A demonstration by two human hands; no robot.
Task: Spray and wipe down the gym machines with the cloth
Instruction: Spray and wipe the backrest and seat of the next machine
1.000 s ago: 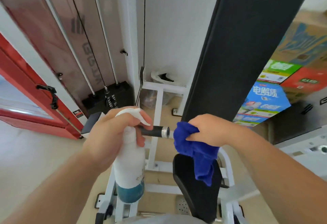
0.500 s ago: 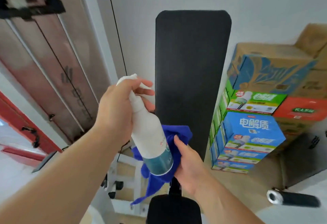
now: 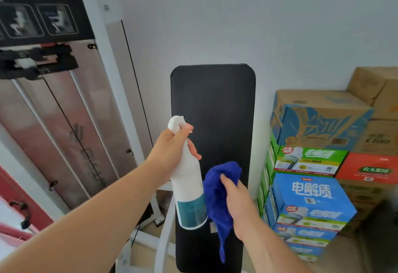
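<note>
White gym wall, black back pad [image 3: 213,109] upright ahead, its long axis running floor to ceiling.
My right hand [image 3: 239,206] bunches the soft, limp cloth [image 3: 217,188] against the pad; my left hand [image 3: 170,154] wraps the light, probably slick spray bottle [image 3: 187,188] at its neck, finger on the trigger, nozzle aimed at the pad.

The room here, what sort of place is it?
Probably a small gym with storage: a black padded backrest, a cable weight machine on the left, and stacked drink cartons on the right.
</note>
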